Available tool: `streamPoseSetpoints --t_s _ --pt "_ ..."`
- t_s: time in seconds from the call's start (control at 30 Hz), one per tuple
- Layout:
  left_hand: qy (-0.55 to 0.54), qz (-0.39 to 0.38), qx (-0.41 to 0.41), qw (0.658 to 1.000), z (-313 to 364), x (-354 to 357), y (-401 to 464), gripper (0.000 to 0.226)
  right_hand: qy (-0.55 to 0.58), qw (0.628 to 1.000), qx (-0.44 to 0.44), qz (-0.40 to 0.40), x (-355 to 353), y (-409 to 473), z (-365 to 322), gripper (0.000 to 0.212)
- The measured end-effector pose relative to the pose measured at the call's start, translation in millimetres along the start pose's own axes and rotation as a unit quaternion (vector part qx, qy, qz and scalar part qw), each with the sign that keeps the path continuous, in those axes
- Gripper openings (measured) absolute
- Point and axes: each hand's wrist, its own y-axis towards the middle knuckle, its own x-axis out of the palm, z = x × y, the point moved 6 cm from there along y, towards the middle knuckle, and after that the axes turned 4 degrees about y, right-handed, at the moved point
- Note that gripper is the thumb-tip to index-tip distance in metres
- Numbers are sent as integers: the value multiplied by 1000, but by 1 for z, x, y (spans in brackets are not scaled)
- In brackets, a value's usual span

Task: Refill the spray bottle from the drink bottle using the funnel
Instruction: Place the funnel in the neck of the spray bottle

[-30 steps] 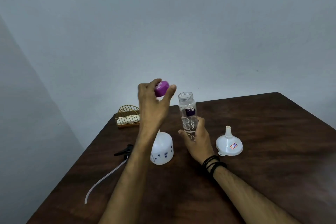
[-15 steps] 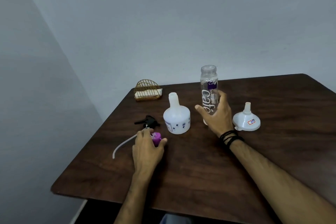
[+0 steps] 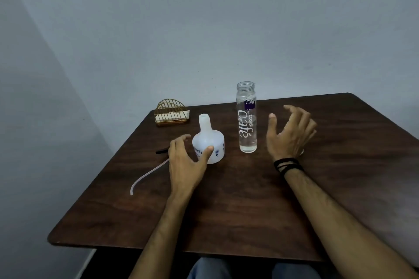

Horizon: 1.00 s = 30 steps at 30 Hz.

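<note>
Both hands have moved since half a second ago: the left hand has let go of the purple cap and come across to the spray bottle, while the right hand has released the drink bottle and swung toward the table's right edge. The left hand is now spread wide, thumb touching the front of the spray bottle's white body and fingers curling round its left side, not yet closed on it. The right hand hangs open with fingers loosely spread, holding nothing, just beside the drink bottle and apart from it. It covers the funnel, of which only a sliver of white rim shows below the palm. Black bands circle the right wrist.

On the dark wooden table the spray bottle stands upright with its neck open, roughly midway between the left and right edges and toward the far edge. Just right of it the clear drink bottle stands upright and uncapped, with clear liquid inside. Left of the left hand the black sprayer head lies flat, its pale tube trailing toward the left edge. Near the far left corner sits a gold wire holder. The purple cap is hidden from view.
</note>
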Motion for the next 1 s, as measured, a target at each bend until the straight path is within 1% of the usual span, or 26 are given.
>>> streamPoseSetpoints --t_s 0.07,0.17,0.2,0.27,0.33,0.4,0.47,0.5,0.53,0.6,0.63,0.7,0.77,0.83,0.87,0.93,0.97,1.0 --pt "-35 7 -20 999 7 6 13 76 -49 998 40 -25 -4 4 14 36" --pt "-74 -3 -54 996 10 21 30 81 -74 989 73 -105 -3 3 35 25" --pt "-85 -3 -55 995 10 27 34 77 -58 987 76 -132 -3 3 39 22" --pt "-95 0 -47 994 10 37 37 63 -9 981 77 -175 -5 1 43 22" --pt "-85 -3 -35 996 10 47 38 51 2 976 72 -204 -12 3 42 16" --pt "-76 -10 -27 997 10 54 37 47 -4 970 57 -234 -20 6 39 7" --pt "-72 -11 -12 997 9 58 37 45 5 966 50 -254 -29 8 35 4" --pt "-72 -12 -6 997 9 59 37 44 30 963 68 -258 -33 9 35 6" --pt "-74 -12 -1 997 9 60 36 43 71 957 105 -261 -38 9 36 8" --pt "-78 -7 3 997 7 60 37 42 150 933 179 -275 -40 3 36 13" --pt "-76 -6 6 997 6 61 38 43 157 926 187 -288 -40 -1 34 17" --pt "-72 -1 12 997 6 62 38 43 99 922 160 -339 -40 -10 33 24" --pt "-69 5 15 998 5 62 38 43 12 905 126 -406 -39 -19 29 27" --pt "-64 8 16 998 6 62 38 44 -21 872 122 -473 -36 -27 27 27" --pt "-63 9 18 998 7 61 38 43 -39 851 123 -509 -35 -32 26 32" --pt "-62 10 19 998 7 61 38 42 -75 808 94 -576 -29 -42 18 47" --pt "-63 10 19 998 7 61 38 41 -72 799 75 -593 -25 -46 12 55" --pt "-64 9 18 998 7 62 38 42 -44 799 64 -596 -22 -49 2 60"
